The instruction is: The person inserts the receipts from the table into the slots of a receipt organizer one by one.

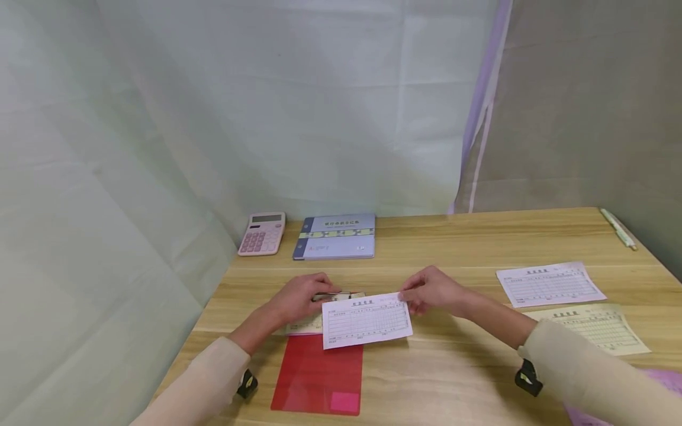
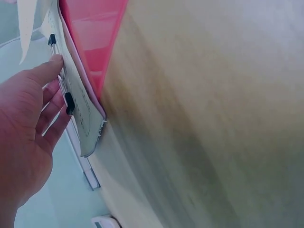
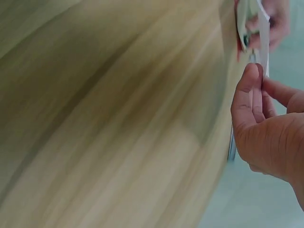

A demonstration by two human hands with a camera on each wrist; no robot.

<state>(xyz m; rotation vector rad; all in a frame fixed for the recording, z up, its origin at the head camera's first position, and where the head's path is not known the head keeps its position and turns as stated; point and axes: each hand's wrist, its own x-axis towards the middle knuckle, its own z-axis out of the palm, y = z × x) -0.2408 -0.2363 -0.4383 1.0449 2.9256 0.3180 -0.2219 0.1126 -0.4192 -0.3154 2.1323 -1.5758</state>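
At the top of a red clipboard (image 1: 317, 373), my left hand (image 1: 298, 299) grips the metal clip (image 2: 65, 85), thumb on its near side and fingers behind. Under the clip lies a yellow printed form (image 1: 305, 325) with a pink sheet edge below it. My right hand (image 1: 434, 290) pinches a white printed form (image 1: 367, 322) by its upper right corner, between thumb and fingers. The white form is held over the clipboard's upper part and covers some of the yellow form and clip. In the right wrist view this form (image 3: 264, 45) appears nearly edge-on.
Behind the hands are a pink calculator (image 1: 262, 234) and a blue-grey notebook (image 1: 335, 238). To the right lie another white form (image 1: 551, 285), a yellow form (image 1: 597, 328), and a purple sheet (image 1: 663, 378) partly under my sleeve. A pen (image 1: 618, 229) lies near the far right edge.
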